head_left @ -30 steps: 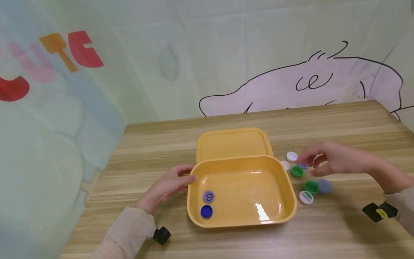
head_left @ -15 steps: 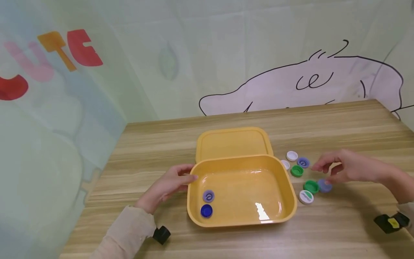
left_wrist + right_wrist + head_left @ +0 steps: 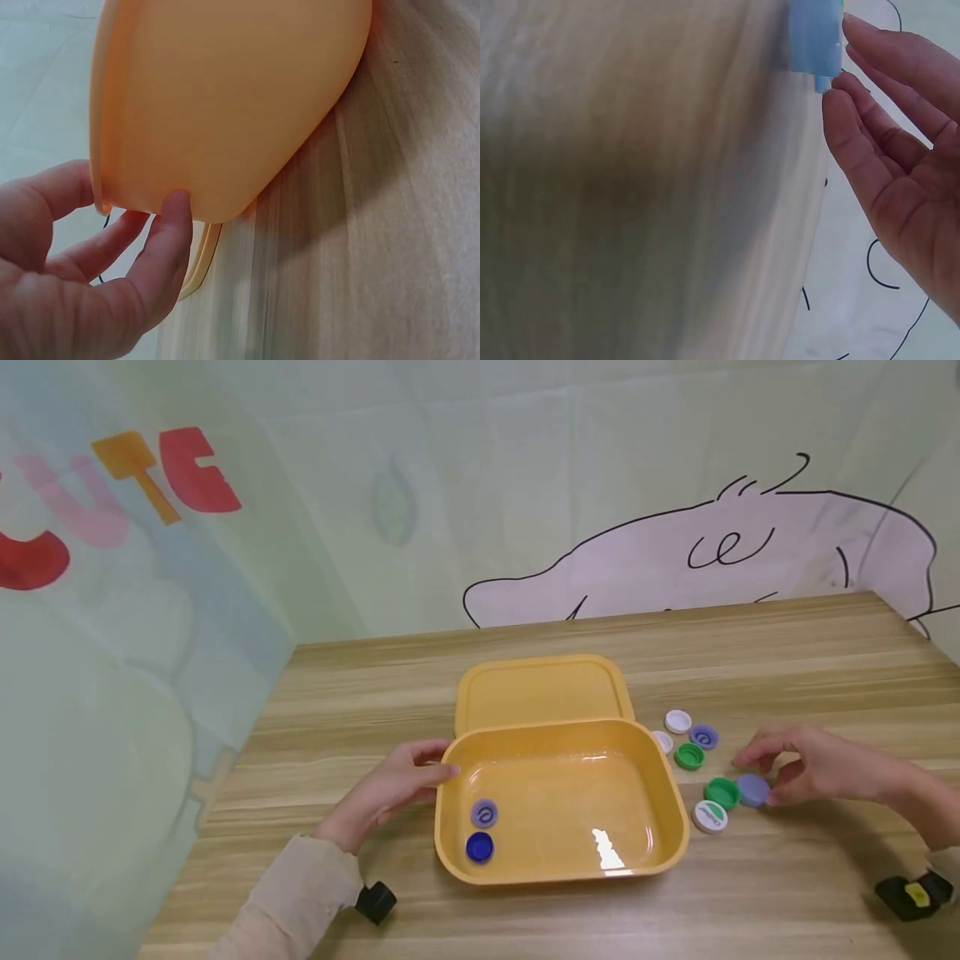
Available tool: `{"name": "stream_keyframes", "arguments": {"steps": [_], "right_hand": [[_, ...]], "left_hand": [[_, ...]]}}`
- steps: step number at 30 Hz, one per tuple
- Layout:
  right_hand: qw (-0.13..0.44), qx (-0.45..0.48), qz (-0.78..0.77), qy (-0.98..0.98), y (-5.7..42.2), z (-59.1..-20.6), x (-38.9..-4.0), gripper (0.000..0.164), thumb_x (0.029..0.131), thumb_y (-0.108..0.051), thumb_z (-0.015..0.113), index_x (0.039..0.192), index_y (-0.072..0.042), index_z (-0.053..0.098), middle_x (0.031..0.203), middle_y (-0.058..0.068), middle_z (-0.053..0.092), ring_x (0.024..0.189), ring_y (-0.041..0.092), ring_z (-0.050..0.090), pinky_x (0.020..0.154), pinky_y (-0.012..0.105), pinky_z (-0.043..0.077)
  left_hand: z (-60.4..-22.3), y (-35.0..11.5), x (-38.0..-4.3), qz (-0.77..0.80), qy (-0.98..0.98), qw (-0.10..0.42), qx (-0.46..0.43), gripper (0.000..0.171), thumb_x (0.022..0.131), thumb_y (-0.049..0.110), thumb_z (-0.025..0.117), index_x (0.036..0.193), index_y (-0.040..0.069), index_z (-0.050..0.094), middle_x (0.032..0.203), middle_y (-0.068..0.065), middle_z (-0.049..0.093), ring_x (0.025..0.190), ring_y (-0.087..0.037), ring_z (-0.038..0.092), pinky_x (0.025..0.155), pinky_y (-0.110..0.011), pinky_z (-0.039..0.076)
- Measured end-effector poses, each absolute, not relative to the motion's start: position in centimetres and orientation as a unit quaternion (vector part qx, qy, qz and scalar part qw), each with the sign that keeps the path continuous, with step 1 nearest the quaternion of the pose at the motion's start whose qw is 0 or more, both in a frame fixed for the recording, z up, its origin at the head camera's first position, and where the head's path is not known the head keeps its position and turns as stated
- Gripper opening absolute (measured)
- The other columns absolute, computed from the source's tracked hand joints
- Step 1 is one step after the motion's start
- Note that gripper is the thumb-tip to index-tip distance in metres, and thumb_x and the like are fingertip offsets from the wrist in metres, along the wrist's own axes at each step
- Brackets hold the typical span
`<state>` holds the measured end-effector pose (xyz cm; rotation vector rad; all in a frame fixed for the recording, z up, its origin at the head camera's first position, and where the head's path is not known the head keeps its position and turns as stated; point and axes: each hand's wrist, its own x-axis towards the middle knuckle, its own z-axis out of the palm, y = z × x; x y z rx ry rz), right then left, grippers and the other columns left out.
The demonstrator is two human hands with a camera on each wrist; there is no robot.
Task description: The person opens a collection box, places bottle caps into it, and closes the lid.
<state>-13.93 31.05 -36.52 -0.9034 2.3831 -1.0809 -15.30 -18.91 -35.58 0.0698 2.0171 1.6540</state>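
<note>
My left hand (image 3: 397,781) grips the left wall of a yellow plastic box (image 3: 570,818), thumb over the rim and fingers outside; the left wrist view shows the digits on either side of that rim (image 3: 97,150). Inside the box lie a light purple bottle cap (image 3: 484,813) and a dark blue one (image 3: 480,847). Low over the table, my right hand (image 3: 817,768) has thumb and forefinger spread around a plain periwinkle bottle cap (image 3: 752,789). The thumb tip is right at its edge. In the right wrist view the fingertips are beside that bluish cap (image 3: 815,37).
Left of the right hand lie a green cap (image 3: 722,792), a white cap with green print (image 3: 709,817), another green cap (image 3: 689,756), a purple cap (image 3: 703,737) and two white caps (image 3: 678,721). Behind the box lies a yellow lid (image 3: 543,693). A printed cloth (image 3: 420,485) hangs behind the table.
My right hand has moved right and toward me, from over the patterned purple cap down to the periwinkle cap. The left hand and the box stay put.
</note>
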Motion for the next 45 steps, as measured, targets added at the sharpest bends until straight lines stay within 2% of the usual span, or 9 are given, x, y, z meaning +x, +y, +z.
{"name": "stream_keyframes", "arguments": {"steps": [4,11,16,25,32,45], "right_hand": [[0.201,-0.312,-0.383,0.846,31.1,-37.0,-14.0,0.038,0.078,-0.013,0.074,0.113,-0.003,0.063,0.105,-0.001,0.059,0.09,0.004,0.053,0.073,0.023,0.054],[0.226,-0.316,-0.398,0.831,30.9,-37.6,-14.2,0.038,0.077,-0.01,0.073,0.113,-0.004,0.062,0.111,0.004,0.057,0.098,-0.002,0.05,0.076,0.023,0.054],[0.238,-0.307,-0.398,0.831,30.9,-37.7,-14.2,0.037,0.077,-0.009,0.073,0.112,-0.005,0.063,0.109,0.002,0.057,0.097,-0.002,0.05,0.077,0.023,0.053],[0.23,-0.318,-0.404,0.826,31.3,-38.0,-14.2,0.035,0.077,-0.007,0.073,0.111,-0.004,0.063,0.108,-0.002,0.057,0.095,-0.001,0.05,0.075,0.022,0.053],[0.225,-0.315,-0.395,0.833,31.3,-37.1,-14.1,0.035,0.078,-0.011,0.073,0.112,-0.007,0.064,0.108,-0.001,0.058,0.095,0.0,0.051,0.076,0.021,0.053],[0.217,-0.317,-0.378,0.842,30.7,-35.7,-14.6,0.039,0.076,-0.01,0.075,0.112,-0.003,0.063,0.104,-0.001,0.058,0.09,0.005,0.053,0.076,0.021,0.053]], "left_hand": [[-35.5,-18.9,-15.3,0.614,0.743,0.265,0.03,0.047,0.09,0.007,0.057,0.133,-0.008,0.043,0.123,-0.022,0.051,0.099,-0.022,0.06,0.084,-0.036,0.052],[-35.5,-18.9,-15.3,0.613,0.744,0.265,0.029,0.048,0.09,0.007,0.058,0.133,-0.008,0.043,0.122,-0.021,0.052,0.097,-0.022,0.06,0.083,-0.035,0.053],[-35.5,-18.8,-15.3,0.613,0.744,0.263,0.029,0.048,0.09,0.007,0.058,0.132,-0.008,0.043,0.122,-0.021,0.052,0.097,-0.021,0.06,0.082,-0.035,0.053],[-35.6,-18.9,-15.2,0.617,0.741,0.264,0.035,0.048,0.09,0.006,0.057,0.132,-0.008,0.042,0.122,-0.022,0.051,0.098,-0.022,0.059,0.083,-0.036,0.053],[-35.5,-18.9,-15.2,0.616,0.742,0.263,0.032,0.047,0.09,0.006,0.057,0.132,-0.008,0.043,0.122,-0.021,0.051,0.098,-0.022,0.06,0.083,-0.036,0.053],[-35.4,-18.8,-15.1,0.613,0.745,0.262,0.025,0.048,0.09,0.006,0.057,0.133,-0.008,0.042,0.124,-0.022,0.05,0.1,-0.023,0.059,0.085,-0.038,0.052]]}}
